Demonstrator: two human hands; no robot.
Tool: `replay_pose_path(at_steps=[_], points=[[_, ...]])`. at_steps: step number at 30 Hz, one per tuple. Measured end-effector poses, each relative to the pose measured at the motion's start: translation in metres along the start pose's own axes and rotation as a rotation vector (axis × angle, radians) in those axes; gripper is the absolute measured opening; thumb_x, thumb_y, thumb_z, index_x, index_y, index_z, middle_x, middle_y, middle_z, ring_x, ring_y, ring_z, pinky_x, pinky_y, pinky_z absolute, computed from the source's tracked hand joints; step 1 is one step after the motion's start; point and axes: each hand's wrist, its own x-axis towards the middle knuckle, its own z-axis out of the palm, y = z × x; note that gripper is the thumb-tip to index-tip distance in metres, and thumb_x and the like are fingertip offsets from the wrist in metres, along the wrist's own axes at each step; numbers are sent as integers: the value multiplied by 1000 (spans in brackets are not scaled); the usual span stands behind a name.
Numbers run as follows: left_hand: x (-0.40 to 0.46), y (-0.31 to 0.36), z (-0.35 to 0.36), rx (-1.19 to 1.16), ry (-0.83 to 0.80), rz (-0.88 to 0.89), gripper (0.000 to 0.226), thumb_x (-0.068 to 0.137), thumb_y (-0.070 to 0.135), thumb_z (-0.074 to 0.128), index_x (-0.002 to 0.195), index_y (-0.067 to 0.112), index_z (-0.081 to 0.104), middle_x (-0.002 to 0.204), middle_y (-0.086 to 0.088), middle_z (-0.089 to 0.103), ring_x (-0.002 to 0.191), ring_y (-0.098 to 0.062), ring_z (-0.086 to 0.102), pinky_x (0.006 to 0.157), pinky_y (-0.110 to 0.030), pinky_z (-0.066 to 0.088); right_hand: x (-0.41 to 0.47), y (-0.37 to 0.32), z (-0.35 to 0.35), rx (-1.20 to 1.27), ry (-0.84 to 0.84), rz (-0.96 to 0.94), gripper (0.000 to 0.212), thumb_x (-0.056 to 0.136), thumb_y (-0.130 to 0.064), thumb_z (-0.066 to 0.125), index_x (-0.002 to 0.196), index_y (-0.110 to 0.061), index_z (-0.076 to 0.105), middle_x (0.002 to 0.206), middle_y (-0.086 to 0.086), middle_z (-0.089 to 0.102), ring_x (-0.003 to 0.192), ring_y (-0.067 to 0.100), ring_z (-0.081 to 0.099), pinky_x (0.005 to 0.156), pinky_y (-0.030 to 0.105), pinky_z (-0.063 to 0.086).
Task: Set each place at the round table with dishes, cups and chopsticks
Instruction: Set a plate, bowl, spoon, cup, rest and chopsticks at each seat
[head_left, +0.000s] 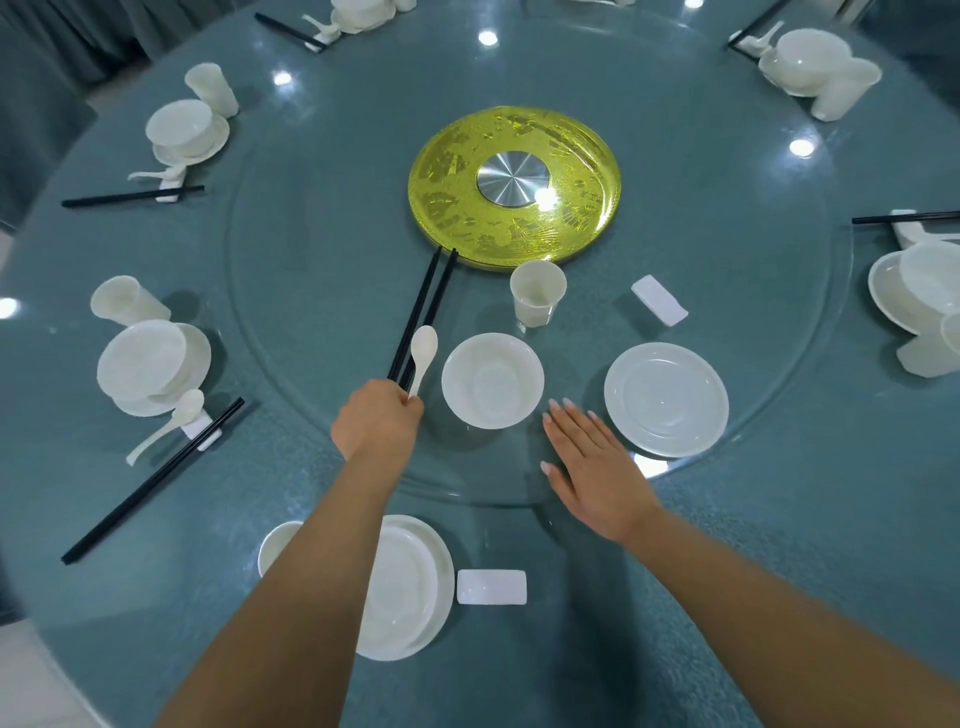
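My left hand (376, 415) grips the near ends of a black pair of chopsticks (423, 306) and the handle of a white spoon (423, 351) over the glass turntable (311, 291). To their right on the turntable stand a white bowl (492, 380), a white cup (536, 293), a white rest (658, 300) and a white plate (666, 399). My right hand (589, 457) lies flat with straight fingers between bowl and plate, holding nothing. In front of me a bowl on a plate (402, 587), a cup (275, 545) and a white rest (491, 587) sit under my left arm.
A gold disc with a steel hub (514, 184) marks the turntable's centre. Set places ring the teal table: bowls, cups, spoons and chopsticks at the left (150, 364), far left (187, 132), far right (815, 65) and right (919, 296).
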Motion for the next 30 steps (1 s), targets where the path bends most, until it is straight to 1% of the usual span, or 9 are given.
replay_pose_path(at_steps=[4, 9, 12, 15, 18, 20, 23, 25, 30], points=[[-3, 0, -3, -42, -15, 7, 18, 83, 21, 57, 68, 13, 64, 60, 0, 54, 55, -21, 48, 52, -24, 35, 0, -1, -2, -9, -29, 15, 59, 96, -41, 27, 138, -5, 49, 146, 10, 44, 137, 24, 40, 115, 40, 27], [-6, -3, -2, -98, -8, 3, 16, 81, 22, 59, 70, 12, 65, 63, -2, 58, 58, -23, 50, 55, -26, 39, 0, 1, -2, -19, -82, 10, 63, 100, -43, 15, 140, -5, 46, 148, 10, 42, 138, 24, 38, 112, 44, 23], [-11, -6, -5, -136, 4, -13, 16, 81, 25, 60, 73, 13, 66, 64, -1, 60, 61, -24, 52, 54, -25, 38, 1, 2, -1, 16, -94, -12, 65, 97, -44, 18, 145, -6, 38, 153, 9, 33, 143, 24, 27, 115, 41, 14], [-23, -9, -11, -143, 38, -4, 15, 83, 27, 60, 75, 16, 67, 67, 1, 60, 65, -24, 52, 53, -25, 34, 0, 1, -4, 51, -72, -26, 74, 91, -50, 7, 149, -7, 27, 158, 7, 19, 147, 22, 13, 117, 34, 1], [-40, -16, -15, -207, 58, 3, 12, 83, 28, 59, 75, 22, 67, 71, 5, 63, 70, -23, 57, 58, -25, 38, -2, -2, -6, 101, -91, 6, 84, 84, -55, -4, 152, -10, 15, 161, 3, 6, 149, 18, 0, 116, 28, -7], [-52, -23, -14, -336, 31, -12, 13, 84, 29, 61, 72, 24, 66, 67, 10, 62, 70, -19, 59, 58, -24, 39, -6, -6, -8, 106, -123, 40, 76, 92, -55, 3, 153, -11, 9, 161, 2, 0, 149, 16, -5, 118, 29, -6], [-76, -31, -9, -698, -66, -49, 20, 86, 26, 67, 67, 19, 67, 52, 11, 58, 49, -8, 57, 51, -20, 40, -15, -12, -13, 130, -191, 84, 64, 102, -45, 24, 153, -11, 5, 161, 2, -4, 148, 15, -8, 119, 31, -4], [-95, -33, -5, -904, -150, -102, 17, 86, 23, 70, 72, 15, 68, 57, 6, 62, 40, -3, 52, 50, -17, 44, -22, -13, -15, 155, -206, 92, 64, 102, -44, 26, 153, -11, 5, 161, 3, -3, 148, 16, -7, 119, 31, -2], [-141, -48, 17, -1023, -289, -142, 17, 85, 23, 72, 82, 6, 71, 71, -1, 67, 45, -6, 52, 56, -18, 51, -44, -25, -20, 298, -182, 100, 60, 102, -41, 33, 152, -11, 19, 161, 2, 12, 149, 14, 4, 120, 30, 6]])
